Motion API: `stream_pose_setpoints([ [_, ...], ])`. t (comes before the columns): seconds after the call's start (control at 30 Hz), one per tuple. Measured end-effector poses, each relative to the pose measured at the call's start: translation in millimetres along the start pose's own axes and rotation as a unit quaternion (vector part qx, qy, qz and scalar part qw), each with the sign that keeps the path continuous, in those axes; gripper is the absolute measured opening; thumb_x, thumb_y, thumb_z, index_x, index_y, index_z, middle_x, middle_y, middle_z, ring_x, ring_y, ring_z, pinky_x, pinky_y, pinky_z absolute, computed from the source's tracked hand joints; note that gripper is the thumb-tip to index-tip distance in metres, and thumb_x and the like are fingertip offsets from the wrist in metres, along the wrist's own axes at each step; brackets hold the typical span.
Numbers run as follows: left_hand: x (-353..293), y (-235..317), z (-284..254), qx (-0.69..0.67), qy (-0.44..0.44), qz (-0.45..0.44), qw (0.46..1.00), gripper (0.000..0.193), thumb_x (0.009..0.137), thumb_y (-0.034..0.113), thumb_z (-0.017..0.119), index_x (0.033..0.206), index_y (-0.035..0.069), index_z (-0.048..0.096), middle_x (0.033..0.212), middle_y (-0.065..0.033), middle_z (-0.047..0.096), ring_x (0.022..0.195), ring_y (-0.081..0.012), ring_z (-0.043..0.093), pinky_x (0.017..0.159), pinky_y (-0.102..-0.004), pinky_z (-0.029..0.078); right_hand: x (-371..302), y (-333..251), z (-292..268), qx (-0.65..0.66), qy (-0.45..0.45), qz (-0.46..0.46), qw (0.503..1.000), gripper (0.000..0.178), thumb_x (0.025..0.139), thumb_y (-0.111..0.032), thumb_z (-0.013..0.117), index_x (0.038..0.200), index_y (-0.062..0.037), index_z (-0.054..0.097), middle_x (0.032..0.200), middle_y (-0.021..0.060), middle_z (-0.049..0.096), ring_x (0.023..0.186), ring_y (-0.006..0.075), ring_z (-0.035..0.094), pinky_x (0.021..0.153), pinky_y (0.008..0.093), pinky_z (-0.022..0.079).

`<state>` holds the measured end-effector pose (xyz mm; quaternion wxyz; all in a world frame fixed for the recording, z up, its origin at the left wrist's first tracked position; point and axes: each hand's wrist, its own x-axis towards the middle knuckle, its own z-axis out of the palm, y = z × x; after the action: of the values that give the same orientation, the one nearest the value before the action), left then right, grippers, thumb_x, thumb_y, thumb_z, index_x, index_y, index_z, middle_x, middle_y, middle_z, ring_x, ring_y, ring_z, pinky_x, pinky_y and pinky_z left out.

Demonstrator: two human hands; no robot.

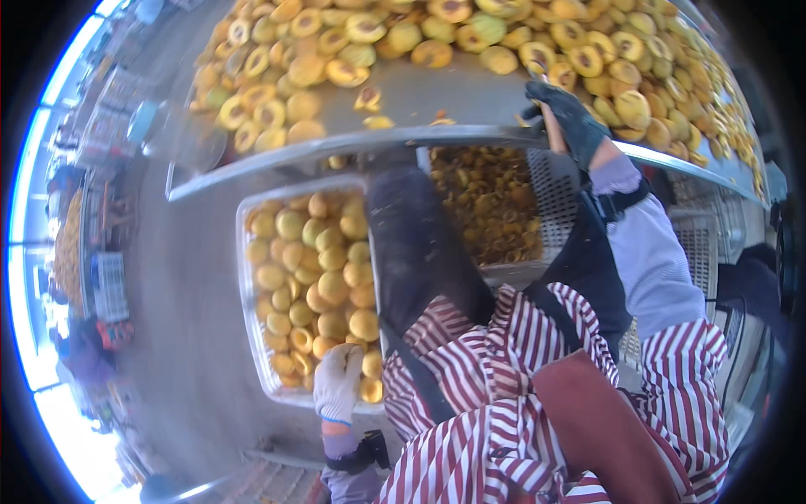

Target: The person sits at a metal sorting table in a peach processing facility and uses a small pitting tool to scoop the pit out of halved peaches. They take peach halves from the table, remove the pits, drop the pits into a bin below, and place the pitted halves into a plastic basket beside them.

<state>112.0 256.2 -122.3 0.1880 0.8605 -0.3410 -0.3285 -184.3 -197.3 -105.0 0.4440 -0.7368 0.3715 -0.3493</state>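
My left hand (337,382), in a white knit glove, is at the near end of a pale crate (245,277) filled with whole yellow peaches (333,287). Its fingers are curled, and whatever they may hold is hidden. A dark glove covers my right hand (578,122), which is closed around a slim tool with a tan handle (552,128) at the front rim of the metal table (403,97). The tool's far end points at the halved peaches (585,59) heaped on the table; its tip is blurred.
Between my legs stands a perforated crate (558,197) with brown-yellow peach scraps (487,202). A few scraps lie on the tabletop. The table's raised metal rim (336,144) crosses in front of me. Further left, beyond the grey floor (185,277), are other crates (109,286).
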Motion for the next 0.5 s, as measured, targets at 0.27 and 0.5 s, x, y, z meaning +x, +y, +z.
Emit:
stream_pose_setpoints([
  [0.27,47.2,136.5,-67.4,-0.118,0.036,0.113,0.986,0.018,0.091,0.014,0.062,0.102,0.000,0.066,0.096,-0.0127,0.067,0.082,-0.0235,0.063,0.078,-0.0321,0.049,-1.2,-11.8,-11.8,0.222,0.090,0.277,0.930,0.038,0.093,-0.036,0.063,0.117,-0.0070,0.055,0.100,0.0109,0.066,0.081,0.0177,0.066,0.067,0.0282,0.054],
  [0.5,141.8,238.2,-45.0,-0.002,0.012,0.391,0.920,0.021,0.091,0.020,0.062,0.103,0.004,0.064,0.100,-0.0151,0.065,0.095,-0.0311,0.062,0.086,-0.0353,0.046,-113.2,42.5,75.2,-0.184,-0.359,0.109,0.909,0.024,0.089,-0.034,0.058,0.098,-0.0116,0.062,0.091,0.0090,0.067,0.087,0.0229,0.065,0.072,0.0401,0.053],
])
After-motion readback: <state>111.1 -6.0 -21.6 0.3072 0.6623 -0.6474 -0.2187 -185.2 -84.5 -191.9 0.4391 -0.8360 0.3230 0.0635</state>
